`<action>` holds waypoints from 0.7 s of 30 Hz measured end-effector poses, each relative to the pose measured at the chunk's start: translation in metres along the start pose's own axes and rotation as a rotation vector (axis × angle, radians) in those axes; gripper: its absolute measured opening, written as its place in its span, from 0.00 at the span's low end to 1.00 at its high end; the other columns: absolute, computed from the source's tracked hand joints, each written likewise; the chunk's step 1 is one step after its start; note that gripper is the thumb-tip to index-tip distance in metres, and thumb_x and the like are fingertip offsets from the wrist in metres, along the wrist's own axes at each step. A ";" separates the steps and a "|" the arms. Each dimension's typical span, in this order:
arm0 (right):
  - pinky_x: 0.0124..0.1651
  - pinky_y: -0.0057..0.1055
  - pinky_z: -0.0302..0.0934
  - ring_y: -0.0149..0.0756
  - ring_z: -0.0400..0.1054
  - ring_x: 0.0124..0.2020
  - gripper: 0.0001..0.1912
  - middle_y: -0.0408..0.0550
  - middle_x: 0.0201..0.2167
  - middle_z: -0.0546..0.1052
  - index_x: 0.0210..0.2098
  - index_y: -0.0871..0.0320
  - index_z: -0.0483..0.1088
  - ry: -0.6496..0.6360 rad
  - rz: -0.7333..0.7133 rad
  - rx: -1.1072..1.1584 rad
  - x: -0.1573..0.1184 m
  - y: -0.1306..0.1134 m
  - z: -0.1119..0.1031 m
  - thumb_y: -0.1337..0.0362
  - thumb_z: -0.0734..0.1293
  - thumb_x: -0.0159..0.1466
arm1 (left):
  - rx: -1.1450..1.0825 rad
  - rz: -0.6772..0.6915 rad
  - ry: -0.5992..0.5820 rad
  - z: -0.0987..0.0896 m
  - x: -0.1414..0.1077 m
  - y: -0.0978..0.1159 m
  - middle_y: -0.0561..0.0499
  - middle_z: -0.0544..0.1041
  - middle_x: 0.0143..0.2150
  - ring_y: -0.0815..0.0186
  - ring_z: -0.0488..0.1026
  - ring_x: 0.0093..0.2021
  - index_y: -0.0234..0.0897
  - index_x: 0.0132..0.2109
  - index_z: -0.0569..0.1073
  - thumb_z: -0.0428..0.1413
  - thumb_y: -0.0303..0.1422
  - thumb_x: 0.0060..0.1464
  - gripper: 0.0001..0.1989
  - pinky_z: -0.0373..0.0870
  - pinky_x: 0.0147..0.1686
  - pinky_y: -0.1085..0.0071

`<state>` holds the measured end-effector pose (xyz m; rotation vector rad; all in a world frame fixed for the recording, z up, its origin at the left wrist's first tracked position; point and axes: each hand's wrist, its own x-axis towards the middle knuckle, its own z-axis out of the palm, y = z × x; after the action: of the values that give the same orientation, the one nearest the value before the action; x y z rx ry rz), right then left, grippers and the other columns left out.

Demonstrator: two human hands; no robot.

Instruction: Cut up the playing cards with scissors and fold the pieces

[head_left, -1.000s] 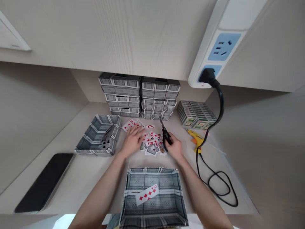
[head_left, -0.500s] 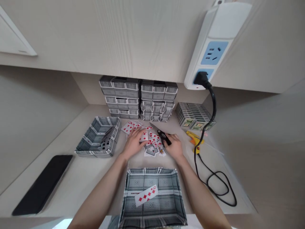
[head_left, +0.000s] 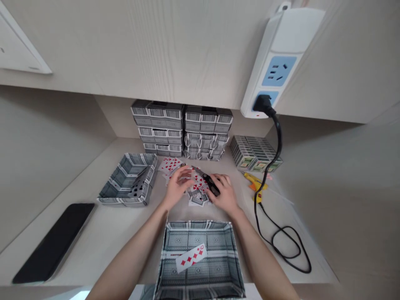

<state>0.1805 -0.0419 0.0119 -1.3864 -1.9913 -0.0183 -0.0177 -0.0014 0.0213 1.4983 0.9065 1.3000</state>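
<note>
My left hand (head_left: 178, 187) hovers over loose playing cards (head_left: 199, 180), its fingers curved and its thumb apart from them, with no card visible in its grasp. My right hand (head_left: 224, 192) has its fingers and thumb around the black handles of a pair of scissors (head_left: 210, 182). The blades point away to the left, across the cards. In front of me sits a box made of folded cards (head_left: 212, 237), with a cut strip of a diamond card (head_left: 191, 257) inside.
At left, another card box (head_left: 108, 185) holds some cards, near a black phone-like slab (head_left: 54, 241). Stacked card boxes (head_left: 161, 121) stand at the back. Right are card packs (head_left: 254, 152), a yellow glue gun (head_left: 254, 183), its cable (head_left: 289, 254) and a power strip (head_left: 278, 71).
My left hand has let go of a card and lifted slightly, its fingers curling. My right hand has shifted left with the scissors over the cards.
</note>
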 end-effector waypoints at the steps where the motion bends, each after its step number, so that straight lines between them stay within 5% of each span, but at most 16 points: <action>1: 0.52 0.44 0.55 0.46 0.57 0.50 0.29 0.52 0.49 0.67 0.57 0.55 0.58 -0.008 -0.044 0.026 0.001 -0.004 -0.001 0.56 0.64 0.57 | -0.097 -0.078 -0.002 0.000 0.001 0.000 0.44 0.72 0.46 0.60 0.69 0.45 0.37 0.52 0.63 0.58 0.43 0.44 0.28 0.67 0.42 0.65; 5: 0.56 0.45 0.52 0.48 0.52 0.56 0.41 0.50 0.55 0.63 0.61 0.53 0.49 -0.055 -0.150 0.113 0.002 -0.019 0.005 0.49 0.66 0.53 | -0.297 -0.309 -0.063 0.005 -0.001 -0.002 0.44 0.73 0.45 0.60 0.71 0.40 0.36 0.51 0.65 0.53 0.48 0.46 0.28 0.68 0.35 0.67; 11: 0.57 0.45 0.51 0.47 0.51 0.57 0.45 0.52 0.57 0.60 0.62 0.55 0.44 -0.107 -0.152 0.229 -0.001 -0.025 0.016 0.51 0.67 0.52 | -0.212 -0.237 -0.144 0.015 -0.004 -0.007 0.44 0.72 0.46 0.60 0.68 0.45 0.34 0.47 0.69 0.54 0.49 0.45 0.27 0.64 0.45 0.67; 17: 0.52 0.43 0.57 0.44 0.61 0.49 0.33 0.53 0.47 0.68 0.55 0.55 0.58 -0.042 -0.007 0.405 -0.002 -0.026 0.021 0.60 0.69 0.51 | -0.115 -0.230 -0.272 0.023 -0.009 -0.015 0.45 0.73 0.42 0.61 0.68 0.43 0.34 0.46 0.69 0.55 0.46 0.46 0.24 0.63 0.45 0.65; 21: 0.43 0.37 0.62 0.41 0.66 0.39 0.23 0.51 0.38 0.72 0.42 0.57 0.68 0.049 0.169 0.548 -0.001 -0.022 0.025 0.59 0.72 0.47 | -0.125 -0.130 -0.341 0.020 -0.011 -0.015 0.45 0.68 0.50 0.62 0.67 0.46 0.38 0.51 0.66 0.56 0.40 0.47 0.24 0.62 0.47 0.65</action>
<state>0.1496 -0.0422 0.0008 -1.1670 -1.6594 0.5257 0.0010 -0.0108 0.0037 1.4802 0.6753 0.9520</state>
